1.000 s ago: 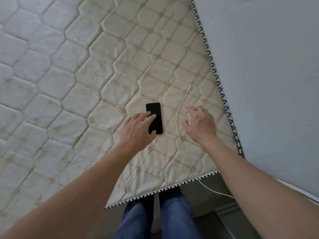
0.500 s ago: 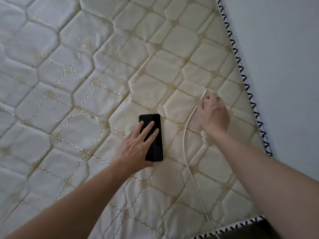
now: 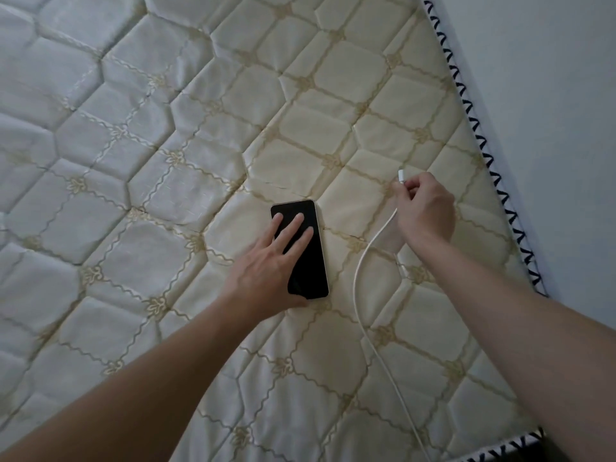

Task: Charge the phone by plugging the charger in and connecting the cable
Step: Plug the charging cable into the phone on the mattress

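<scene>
A black phone lies face up on the quilted cream mattress. My left hand rests flat on the phone's left side, three fingers spread over the screen, thumb hidden. My right hand is to the right of the phone, pinching the white charging cable just below its connector tip, which points up and away. The cable trails in a curve down toward the mattress's near edge. No charger plug or socket is in view.
A pale wall runs along the mattress's right side, which has black zigzag piping. The mattress's near edge shows at the bottom right. The quilted surface stretches far to the left and back.
My left hand slid onto the phone and now lies flat on it. My right hand closed on the cable near its tip and lifted the connector. The camera came closer over the mattress.
</scene>
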Action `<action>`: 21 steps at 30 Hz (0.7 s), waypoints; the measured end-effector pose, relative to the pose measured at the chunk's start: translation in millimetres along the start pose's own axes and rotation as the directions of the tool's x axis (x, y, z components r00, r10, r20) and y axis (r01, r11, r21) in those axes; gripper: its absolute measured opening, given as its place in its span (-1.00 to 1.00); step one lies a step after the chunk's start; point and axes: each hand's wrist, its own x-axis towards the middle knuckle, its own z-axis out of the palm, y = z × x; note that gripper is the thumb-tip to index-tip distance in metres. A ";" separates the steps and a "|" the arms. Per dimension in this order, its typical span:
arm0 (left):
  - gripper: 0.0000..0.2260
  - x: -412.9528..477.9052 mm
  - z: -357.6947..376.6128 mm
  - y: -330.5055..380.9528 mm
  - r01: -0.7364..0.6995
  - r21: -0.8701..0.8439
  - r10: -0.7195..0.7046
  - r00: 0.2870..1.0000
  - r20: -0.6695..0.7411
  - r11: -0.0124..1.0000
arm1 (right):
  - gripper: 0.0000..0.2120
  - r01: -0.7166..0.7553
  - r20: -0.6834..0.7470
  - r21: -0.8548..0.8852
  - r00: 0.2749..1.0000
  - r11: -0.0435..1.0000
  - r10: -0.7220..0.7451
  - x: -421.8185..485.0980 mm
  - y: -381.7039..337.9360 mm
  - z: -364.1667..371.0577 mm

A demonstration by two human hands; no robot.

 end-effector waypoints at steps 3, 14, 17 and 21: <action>0.06 4.4 -9.1 0.7 0.002 -0.004 -0.001 1.000 0.025 1.000 | -0.83 0.044 0.001 0.057 0.999 0.997 -0.045 -21.0 1.8 -13.3; -0.12 16.7 -14.5 -15.5 -0.008 0.055 0.009 1.000 -0.001 0.998 | -0.88 0.030 0.191 0.155 0.980 0.987 -0.060 -160.7 26.8 2.6; -0.12 19.3 -7.8 -19.5 -0.006 0.059 0.006 1.000 -0.004 0.998 | -0.87 0.120 0.212 0.124 0.967 0.985 -0.144 -191.9 26.3 13.9; -0.12 20.6 -3.6 -21.7 -0.009 0.031 0.009 1.000 0.001 0.999 | -0.84 0.198 0.221 0.070 0.953 0.978 -0.208 -218.9 18.5 26.4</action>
